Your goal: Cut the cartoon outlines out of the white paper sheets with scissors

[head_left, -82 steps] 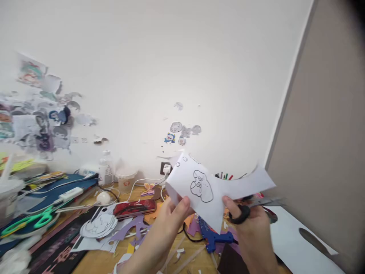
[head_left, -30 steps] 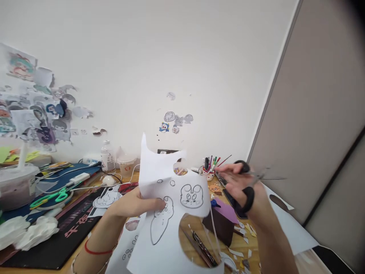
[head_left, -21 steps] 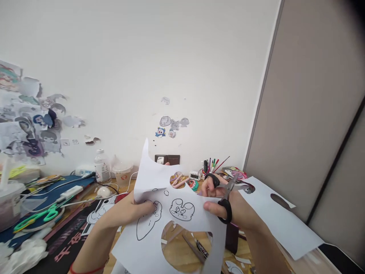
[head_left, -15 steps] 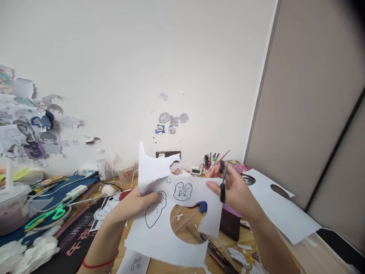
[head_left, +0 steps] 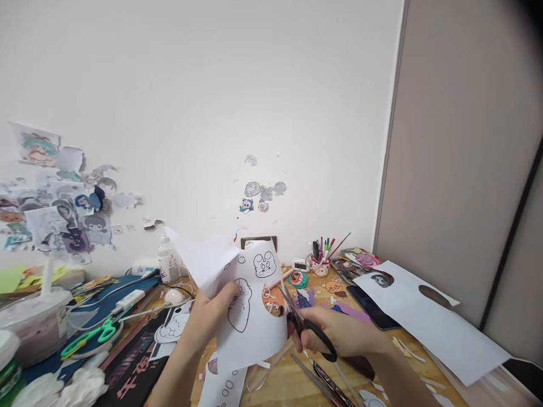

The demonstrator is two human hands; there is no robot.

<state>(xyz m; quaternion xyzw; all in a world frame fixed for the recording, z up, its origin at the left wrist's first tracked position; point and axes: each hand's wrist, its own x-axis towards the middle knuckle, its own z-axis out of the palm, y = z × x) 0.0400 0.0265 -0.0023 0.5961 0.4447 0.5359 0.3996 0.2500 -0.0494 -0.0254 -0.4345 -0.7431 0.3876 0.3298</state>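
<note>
My left hand (head_left: 218,308) grips a white paper sheet (head_left: 258,347) by its left side, thumb on top. Black outline drawings, including a bunny-like face (head_left: 264,264) and a larger pointed shape under my thumb, are on it, and a rounded gap is cut into its right part. The upper left of the sheet curls up. In my right hand (head_left: 331,333) is a pair of black-handled scissors (head_left: 321,341), fingers around the loops. The blades point up and left at the gap's right edge; whether they touch the paper I cannot tell.
Another cut sheet (head_left: 432,333) lies at the right over a dark tablet (head_left: 375,308). Green scissors (head_left: 89,339), crumpled tissues (head_left: 85,384) and a drink cup (head_left: 36,328) are at left. A pen cup (head_left: 320,264) stands behind. Paper scraps litter the wooden desk.
My right hand has left the sheet's right edge and moved down, with the scissors now turned toward the gap. The sheet has narrowed in view, its right side turned away.
</note>
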